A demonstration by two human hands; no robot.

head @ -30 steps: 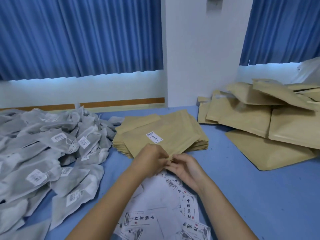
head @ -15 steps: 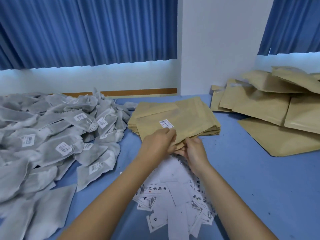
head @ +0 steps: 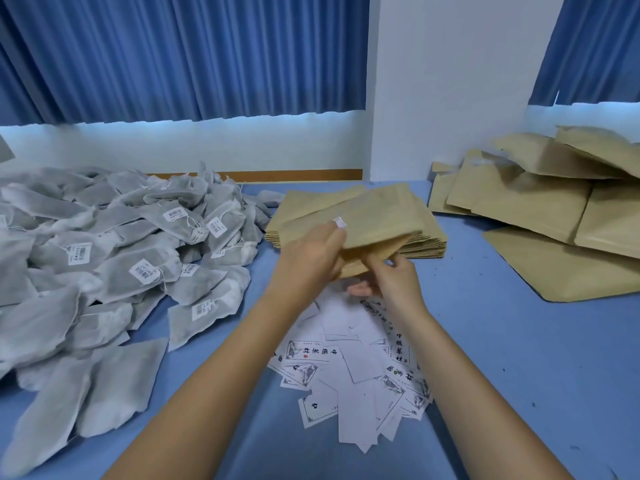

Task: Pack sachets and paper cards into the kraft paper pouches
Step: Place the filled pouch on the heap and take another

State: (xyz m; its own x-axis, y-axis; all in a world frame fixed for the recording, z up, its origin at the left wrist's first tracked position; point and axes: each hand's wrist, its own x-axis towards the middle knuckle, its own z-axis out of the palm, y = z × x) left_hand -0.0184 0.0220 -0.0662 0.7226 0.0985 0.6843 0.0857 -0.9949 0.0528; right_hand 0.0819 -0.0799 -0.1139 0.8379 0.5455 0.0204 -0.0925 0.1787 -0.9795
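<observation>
Left hand (head: pixel 311 251) and right hand (head: pixel 391 275) gripped one kraft pouch (head: pixel 377 220) at frame centre. Long axis ran lower left to upper right. It looked flat, tan and labelled.

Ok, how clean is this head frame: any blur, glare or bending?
Head view: even, soft light, no glare; the lifted pouch and both hands, left and right, are slightly motion-blurred; sachets smear toward the left edge; the curtain line bows from the wide lens.
</observation>
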